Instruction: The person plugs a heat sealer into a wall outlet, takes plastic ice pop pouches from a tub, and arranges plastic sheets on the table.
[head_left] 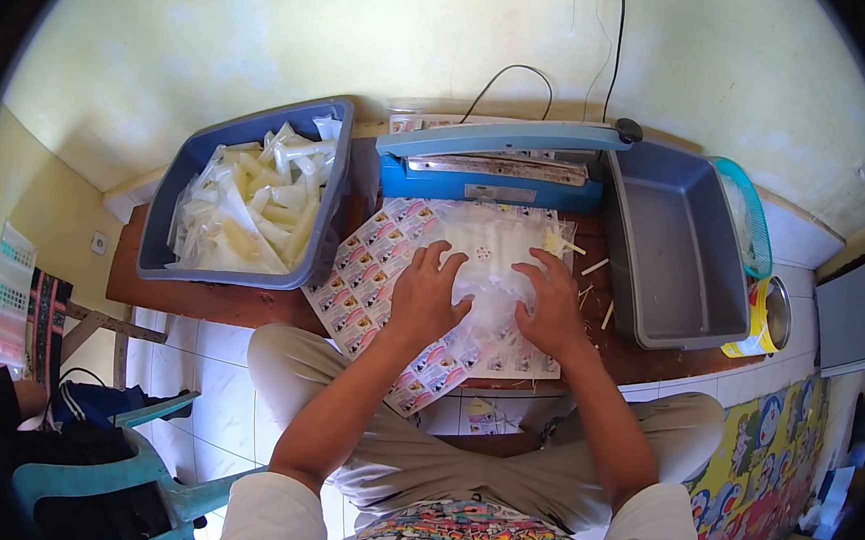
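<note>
A clear plastic bag (pixel 495 242) with a small red printed mark lies flat on printed label sheets (pixel 362 270). My left hand (pixel 429 295) is at its left side, fingers curved and apart, thumb pointing inward. On the opposite side my right hand (pixel 552 307) has its fingers bent and spread in the same way. Both seem to rest on or just over the plastic; exact contact is hard to make out. Just behind the bag stands a blue impulse sealer (pixel 488 187), its long arm (pixel 507 140) raised above the sealing strip.
On the left, a grey-blue tub (pixel 306 279) holds many filled plastic packets (pixel 257 198). A grey tub (pixel 680 247) stands at right, beside a green basket (pixel 747 217) and yellow tin (pixel 765 318). Pale sticks (pixel 595 266) lie on the wooden table (pixel 200 301). A teal chair (pixel 97 482) is lower left.
</note>
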`<action>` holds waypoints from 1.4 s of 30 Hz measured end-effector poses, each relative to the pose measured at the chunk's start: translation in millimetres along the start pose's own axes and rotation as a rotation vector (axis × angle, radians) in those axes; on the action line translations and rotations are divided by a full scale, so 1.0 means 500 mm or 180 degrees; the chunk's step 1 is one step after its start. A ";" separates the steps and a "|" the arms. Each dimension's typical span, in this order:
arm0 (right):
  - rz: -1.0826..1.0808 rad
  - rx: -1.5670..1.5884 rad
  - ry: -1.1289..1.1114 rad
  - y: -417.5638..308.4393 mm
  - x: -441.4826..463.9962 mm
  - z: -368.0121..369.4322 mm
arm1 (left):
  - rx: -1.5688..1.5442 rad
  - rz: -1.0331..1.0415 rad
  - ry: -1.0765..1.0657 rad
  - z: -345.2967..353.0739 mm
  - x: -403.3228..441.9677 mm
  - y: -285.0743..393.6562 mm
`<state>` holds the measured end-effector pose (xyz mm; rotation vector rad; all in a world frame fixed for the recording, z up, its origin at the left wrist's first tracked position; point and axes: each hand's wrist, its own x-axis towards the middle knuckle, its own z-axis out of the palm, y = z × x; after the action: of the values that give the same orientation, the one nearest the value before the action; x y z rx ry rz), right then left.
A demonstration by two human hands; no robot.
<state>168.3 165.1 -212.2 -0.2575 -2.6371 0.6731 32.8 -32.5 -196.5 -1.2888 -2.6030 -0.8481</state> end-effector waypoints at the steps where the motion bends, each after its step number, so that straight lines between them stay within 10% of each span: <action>1: 0.0049 -0.0019 0.0112 0.005 -0.004 -0.002 | -0.0007 0.0010 -0.0023 0.009 -0.001 -0.005; 42: 0.0229 0.0417 -0.0056 0.016 0.014 -0.016 | -0.0062 0.0805 -0.0154 0.049 0.015 -0.020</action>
<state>165.8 177.3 -207.2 -0.3106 -2.5972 0.8717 23.8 -19.2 -218.7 -1.6187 -2.4004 -0.8082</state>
